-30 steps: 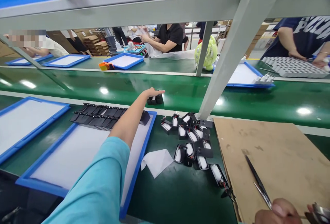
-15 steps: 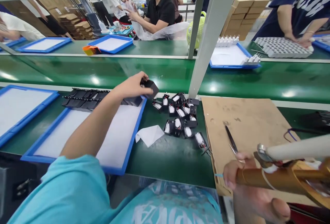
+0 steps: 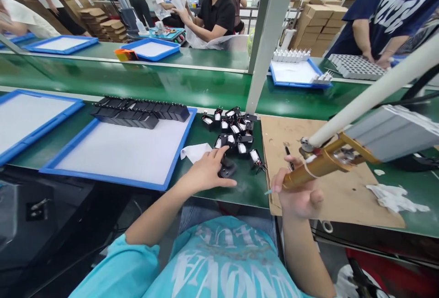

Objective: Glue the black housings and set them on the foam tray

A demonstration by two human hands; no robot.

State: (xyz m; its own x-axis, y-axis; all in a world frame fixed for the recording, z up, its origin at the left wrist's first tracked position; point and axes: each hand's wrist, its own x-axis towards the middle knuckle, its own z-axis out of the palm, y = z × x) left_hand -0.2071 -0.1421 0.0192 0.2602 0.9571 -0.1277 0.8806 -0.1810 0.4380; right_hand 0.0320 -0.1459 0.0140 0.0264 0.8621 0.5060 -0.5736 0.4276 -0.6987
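My left hand (image 3: 206, 172) is over the green bench with thumb and fingers spread around a black plastic case (image 3: 227, 168), which lies on the bench surface. Beyond it is a cluster of small black cases with white parts and red wires inside (image 3: 235, 128). One such open case (image 3: 255, 157) lies apart at the right. My right hand (image 3: 297, 195) is wrapped around a gold-barrelled tool (image 3: 315, 167) with a thin blue tip pointing left, held over the brown cardboard sheet (image 3: 343, 197). Tweezers (image 3: 288, 151) are partly hidden behind that hand.
Left of my hand, a blue-rimmed tray (image 3: 137, 181) holds rows of black cases (image 3: 137, 112). A white cloth (image 3: 195, 152) lies near my wrist. A white pole (image 3: 363, 92) slants down to the tool. White gloves (image 3: 396, 197) rest at right. Co-workers sit beyond the frame post (image 3: 262, 51).
My left hand has come from above the tray's far right corner down to the near bench, bringing the black case, and its fingers have spread. My right hand moved left with the tool.
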